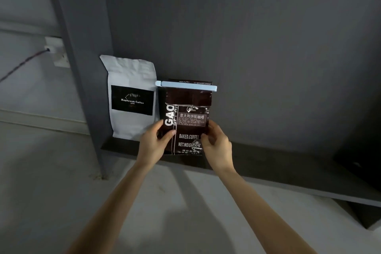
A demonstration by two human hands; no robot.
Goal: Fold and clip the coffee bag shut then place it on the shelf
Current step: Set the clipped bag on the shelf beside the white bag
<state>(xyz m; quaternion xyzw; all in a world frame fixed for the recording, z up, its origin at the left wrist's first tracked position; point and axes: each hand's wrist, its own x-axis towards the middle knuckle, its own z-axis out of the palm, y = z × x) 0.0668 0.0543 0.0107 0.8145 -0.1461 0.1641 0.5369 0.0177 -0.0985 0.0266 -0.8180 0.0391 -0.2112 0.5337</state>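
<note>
A dark brown coffee bag (188, 117) with white print stands upright on the dark shelf (268, 163). Its top is folded over and a long pale blue clip (185, 85) runs across the fold. My left hand (155, 140) grips the bag's lower left side, thumb on the front. On the lower right side my right hand (216, 143) holds it, fingers curled onto the front edge. The bag's bottom rests at the shelf's front part.
A white coffee bag (132, 97) with a black label stands on the shelf just left of the brown one, nearly touching it. A grey upright post (82, 68) borders the shelf on the left. A wall socket (55, 51) with a cable sits further left.
</note>
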